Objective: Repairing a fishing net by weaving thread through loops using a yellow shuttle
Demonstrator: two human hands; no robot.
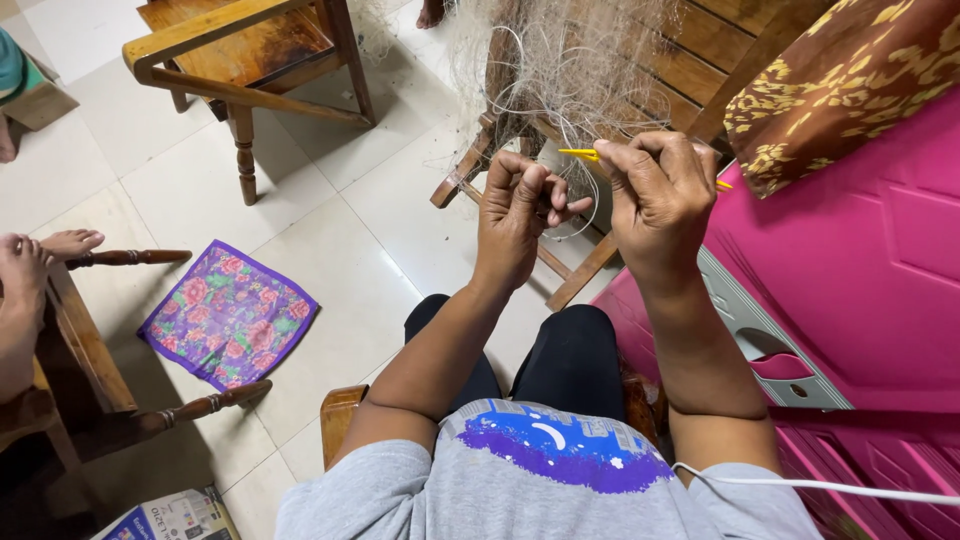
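A tangled, pale fishing net [570,60] hangs off a wooden chair [700,60]. Left hand [520,210] fingers pinch its thin strands; right hand [660,190] fingers are clamped on a yellow needle [580,154].

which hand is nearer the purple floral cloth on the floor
Left. The left hand is up and to the right of the floral cloth; the right hand, holding a yellow needle, is farther right.

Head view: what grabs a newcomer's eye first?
The two raised hands at centre: the left hand pinches pale net thread, and the right hand has a grip on a yellow needle. Above them a tangled fishing net hangs over a wooden chair. A bright pink cabinet fills the right side, and a flowered cloth lies on the tile floor at left.
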